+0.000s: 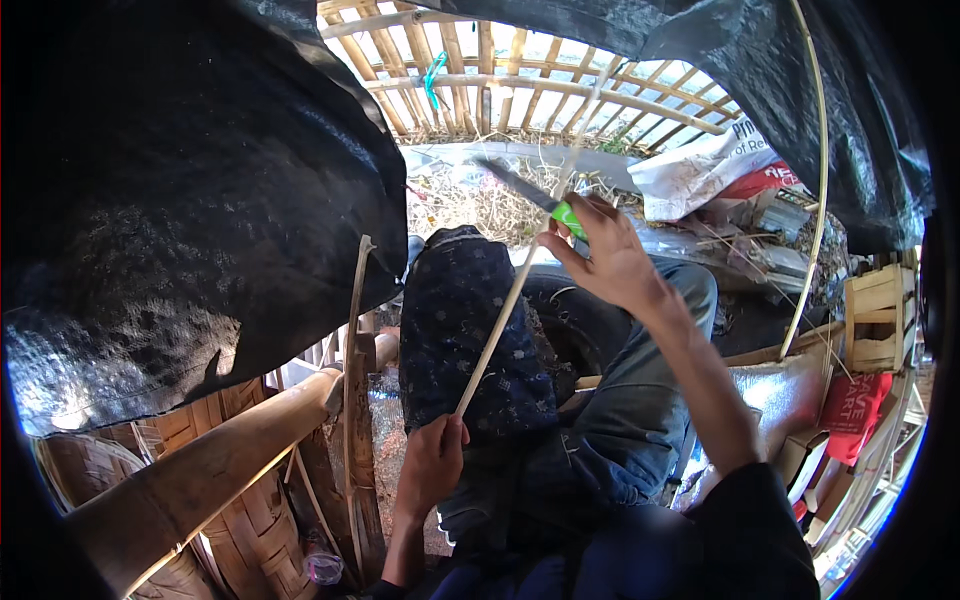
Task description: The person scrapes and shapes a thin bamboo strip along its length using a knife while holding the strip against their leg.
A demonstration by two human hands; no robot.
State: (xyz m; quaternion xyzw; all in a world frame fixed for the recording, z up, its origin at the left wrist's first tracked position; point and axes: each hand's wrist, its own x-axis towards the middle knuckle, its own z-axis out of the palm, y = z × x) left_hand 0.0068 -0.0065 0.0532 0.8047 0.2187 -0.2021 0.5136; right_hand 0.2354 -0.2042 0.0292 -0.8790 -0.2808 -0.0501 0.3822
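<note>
My left hand is closed round the lower end of a long pale bamboo strip. The strip slants up and away across my lap, its far end blurred near the slatted fence. In my right hand is a knife with a bright green handle, its blade pointing up and to the left. That hand is beside the strip's upper part, thumb close to it; whether the blade touches the strip I cannot tell. A dark patterned cloth covers my left leg under the strip, and my right leg is in jeans.
Black plastic sheeting hangs at left and overhead. A thick bamboo pole juts in at lower left beside an upright stick. Ahead are a bamboo slat fence and dry shavings. A white sack lies at right.
</note>
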